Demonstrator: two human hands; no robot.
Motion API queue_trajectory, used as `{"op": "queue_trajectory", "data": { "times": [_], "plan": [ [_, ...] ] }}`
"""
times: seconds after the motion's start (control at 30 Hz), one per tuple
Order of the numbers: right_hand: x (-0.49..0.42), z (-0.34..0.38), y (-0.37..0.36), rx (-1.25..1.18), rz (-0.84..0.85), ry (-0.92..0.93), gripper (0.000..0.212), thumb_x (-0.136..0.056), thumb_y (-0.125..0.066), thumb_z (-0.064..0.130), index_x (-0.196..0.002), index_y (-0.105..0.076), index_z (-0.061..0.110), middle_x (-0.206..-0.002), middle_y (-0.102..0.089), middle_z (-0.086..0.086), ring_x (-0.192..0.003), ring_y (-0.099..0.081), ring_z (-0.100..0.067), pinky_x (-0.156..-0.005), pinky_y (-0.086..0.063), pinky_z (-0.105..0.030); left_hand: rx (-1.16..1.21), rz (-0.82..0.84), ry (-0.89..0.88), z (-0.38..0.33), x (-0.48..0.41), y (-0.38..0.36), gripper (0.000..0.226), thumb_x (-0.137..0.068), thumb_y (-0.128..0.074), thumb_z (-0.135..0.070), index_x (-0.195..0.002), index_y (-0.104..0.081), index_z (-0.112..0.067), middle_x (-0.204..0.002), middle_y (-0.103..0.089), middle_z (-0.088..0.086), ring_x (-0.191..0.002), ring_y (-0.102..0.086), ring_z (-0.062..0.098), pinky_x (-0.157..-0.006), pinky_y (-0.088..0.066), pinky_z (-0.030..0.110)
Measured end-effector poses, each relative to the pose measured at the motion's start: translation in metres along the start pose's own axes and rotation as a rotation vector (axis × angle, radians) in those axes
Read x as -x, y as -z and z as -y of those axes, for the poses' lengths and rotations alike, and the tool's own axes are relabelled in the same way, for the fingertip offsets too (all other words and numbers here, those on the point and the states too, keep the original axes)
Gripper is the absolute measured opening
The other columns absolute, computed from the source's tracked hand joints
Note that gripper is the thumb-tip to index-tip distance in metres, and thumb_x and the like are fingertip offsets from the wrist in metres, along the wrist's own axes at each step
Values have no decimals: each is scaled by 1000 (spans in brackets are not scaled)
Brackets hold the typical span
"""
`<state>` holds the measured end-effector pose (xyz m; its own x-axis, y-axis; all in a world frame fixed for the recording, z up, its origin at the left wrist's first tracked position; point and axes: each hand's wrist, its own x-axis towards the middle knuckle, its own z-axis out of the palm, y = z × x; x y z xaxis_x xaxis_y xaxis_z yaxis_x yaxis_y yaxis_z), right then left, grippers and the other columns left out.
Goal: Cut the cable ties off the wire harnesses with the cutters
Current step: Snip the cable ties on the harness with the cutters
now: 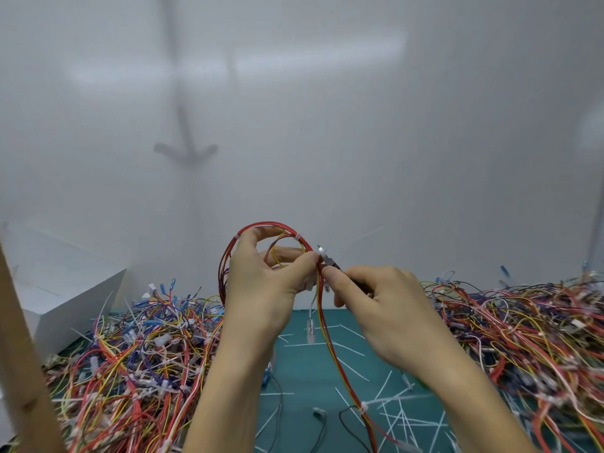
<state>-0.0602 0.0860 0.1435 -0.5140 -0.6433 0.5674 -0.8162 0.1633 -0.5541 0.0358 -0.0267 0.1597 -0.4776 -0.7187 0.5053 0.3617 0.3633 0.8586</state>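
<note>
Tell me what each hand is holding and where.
Left hand pinches the looped red-and-yellow wire harness where the loop closes. Right hand grips the metal cutters by the handles.

Just one camera looks at this. It sits on the person's head and faces forward and a bit down. The left hand [261,282] and the right hand [385,308] are very near it, in the middle. The green counter [304,371] lies low and the white wall [327,125] fills the far top.
</note>
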Motion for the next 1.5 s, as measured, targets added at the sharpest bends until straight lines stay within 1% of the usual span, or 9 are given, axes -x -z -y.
{"op": "queue_trajectory", "data": {
  "times": [0.1,0.3,0.43,0.57,0.8,1.1,1.2,1.37,1.5],
  "plan": [
    [0,-1,2,-6,5,-5,61,-87,-37,71,-65,-62,19,-49,-48,14,-50,-41,-9,-50,-30,-31,5,2,0,0,0,-1,43,-79,-78,-4,-114,-54,-11,-74,-74,9,-69,-72,28,-71,-63,38],
    [-1,-1,2,-22,12,-8,59,-87,-38,69,-63,-61,20,-50,-51,16,-51,-43,-9,-51,-31,-33,-26,14,-11,-1,2,0,42,-79,-77,-7,-112,-53,-15,-74,-74,5,-66,-72,20,-64,-61,29],
    [-1,0,3,-14,9,-5,63,-86,-35,69,-68,-63,16,-51,-47,4,-52,-40,-13,-53,-32,-35,-10,11,-20,-1,2,-1,41,-79,-78,-5,-111,-55,-13,-73,-74,4,-63,-71,18,-66,-62,33],
    [0,3,5,1,13,-1,65,-87,-33,69,-72,-63,13,-59,-50,-7,-62,-48,-26,-57,-38,-40,-13,15,-44,-2,3,-3,38,-79,-77,-4,-108,-55,-14,-71,-73,2,-62,-70,16,-64,-62,30],
    [0,6,3,-19,-4,5,60,-90,-34,66,-69,-61,16,-56,-49,-5,-58,-47,-22,-56,-39,-41,-15,11,-53,-6,3,-2,37,-79,-77,-6,-107,-55,-15,-70,-73,2,-60,-70,13,-58,-58,22],
    [3,7,6,-8,-1,22,57,-93,-37,62,-67,-61,18,-51,-45,-2,-52,-41,-16,-54,-35,-37,-24,15,-62,-11,5,-2,35,-78,-78,-7,-103,-56,-18,-72,-74,3,-58,-69,10,-55,-55,19],
    [3,7,4,19,0,30,57,-95,-37,61,-69,-62,17,-50,-46,-2,-53,-42,-17,-54,-34,-36,-39,21,-68,-12,5,0,36,-78,-78,-6,-105,-56,-15,-73,-73,4,-57,-67,11,-55,-56,20],
    [3,10,3,34,9,48,57,-96,-35,60,-71,-63,17,-55,-52,-5,-59,-49,-24,-57,-37,-43,-113,26,-83,-13,6,4,39,-79,-78,-10,-110,-56,-15,-72,-74,0,-59,-68,16,-63,-61,30],
    [4,11,3,43,9,45,60,-94,-32,62,-71,-62,15,-57,-54,-6,-60,-50,-27,-58,-40,-44,-135,27,-93,-14,6,4,37,-79,-78,-11,-108,-56,-18,-73,-73,-1,-56,-68,13,-60,-60,26]
  ]
}}
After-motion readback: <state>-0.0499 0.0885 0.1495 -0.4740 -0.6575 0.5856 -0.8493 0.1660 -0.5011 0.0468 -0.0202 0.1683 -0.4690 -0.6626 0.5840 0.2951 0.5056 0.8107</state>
